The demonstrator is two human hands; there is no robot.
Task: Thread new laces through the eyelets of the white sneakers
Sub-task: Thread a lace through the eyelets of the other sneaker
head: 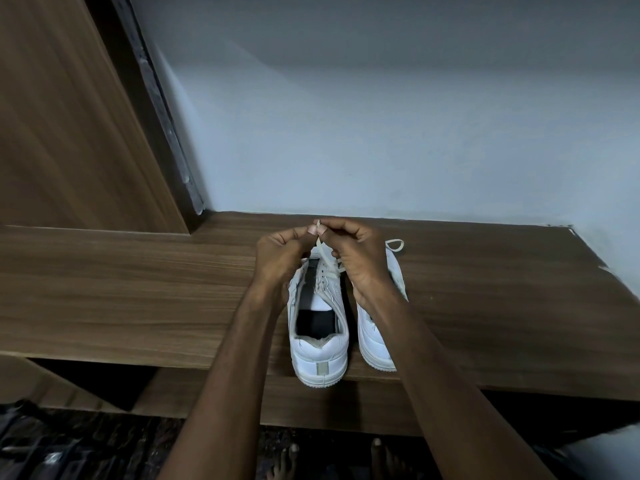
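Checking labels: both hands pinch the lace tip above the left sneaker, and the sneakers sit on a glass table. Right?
Not quite. The head view shows a wooden table, not glass. The rest holds: left hand and right hand pinch the lace tip above the left sneaker; the right sneaker sits beside it.

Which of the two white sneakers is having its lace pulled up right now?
The left sneaker, open toward the camera. Both hands pinch its lace above the eyelets; the right sneaker sits mostly behind the right forearm.

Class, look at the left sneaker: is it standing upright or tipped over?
Upright. The left sneaker sits sole-down on the wooden shelf, its opening facing up and heel toward the camera.
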